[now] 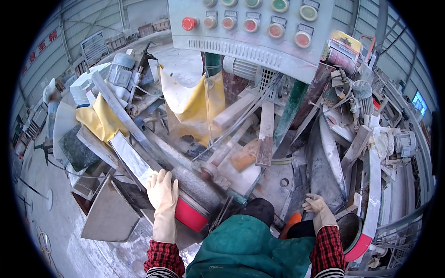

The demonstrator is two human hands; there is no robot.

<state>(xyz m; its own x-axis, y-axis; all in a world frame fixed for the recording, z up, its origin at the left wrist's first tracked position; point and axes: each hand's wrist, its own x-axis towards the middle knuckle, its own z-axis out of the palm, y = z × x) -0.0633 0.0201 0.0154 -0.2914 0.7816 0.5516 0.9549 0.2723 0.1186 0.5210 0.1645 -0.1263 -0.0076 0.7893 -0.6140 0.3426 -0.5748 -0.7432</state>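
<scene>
— Where are the hands?
— The left hand (162, 194), fingers together and flat, rests on the grey roller (192, 185) with the red end (191, 214), at the machine's (320, 162) near edge. The right hand (317, 206), fingers curled, touches a dusty plate there.
— How to do it well?
— I think: press flat, keep clear of moving parts.
— Any tubs?
— None I can see.
</scene>
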